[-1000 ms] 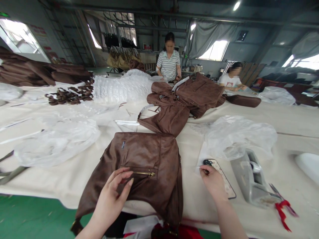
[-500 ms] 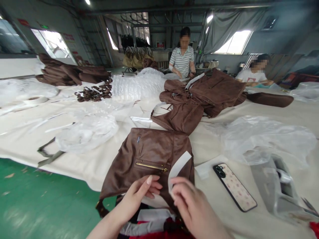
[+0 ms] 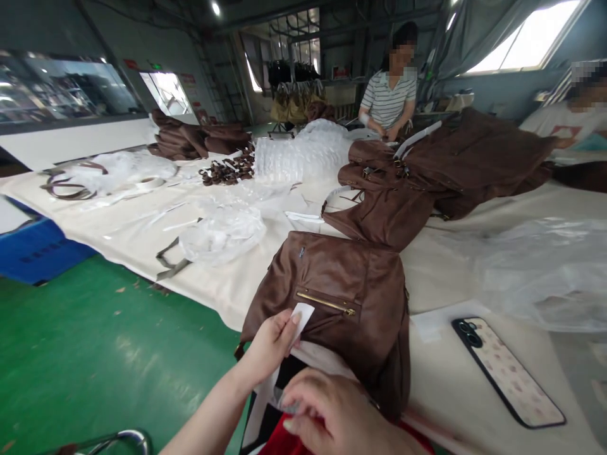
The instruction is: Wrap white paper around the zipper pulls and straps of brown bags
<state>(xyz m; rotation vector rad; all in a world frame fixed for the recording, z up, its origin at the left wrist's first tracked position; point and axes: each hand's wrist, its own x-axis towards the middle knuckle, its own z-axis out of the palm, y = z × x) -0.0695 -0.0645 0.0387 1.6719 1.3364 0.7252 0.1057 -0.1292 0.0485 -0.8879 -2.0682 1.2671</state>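
A brown bag (image 3: 341, 272) with a gold zipper lies at the table's near edge. Over its lower left part, my left hand (image 3: 272, 344) pinches a white strip (image 3: 302, 316) between thumb and fingers. My right hand (image 3: 327, 404) is lower and to the right, below the bag's near edge, its fingers curled around something greyish that I cannot make out. Beneath the hands, red and black cloth shows.
More brown bags (image 3: 450, 164) are piled behind. A phone (image 3: 512, 373) lies at right, near clear plastic (image 3: 559, 272). Plastic wrap (image 3: 227, 234) and a grey-green strap (image 3: 171, 262) lie left. A person (image 3: 391, 95) stands across the table (image 3: 213, 284); another person (image 3: 564, 120) is at far right.
The view has turned left. The white strip, earlier at my right hand, is now in my left hand, which has closed. My right hand has moved lower, towards the near side.
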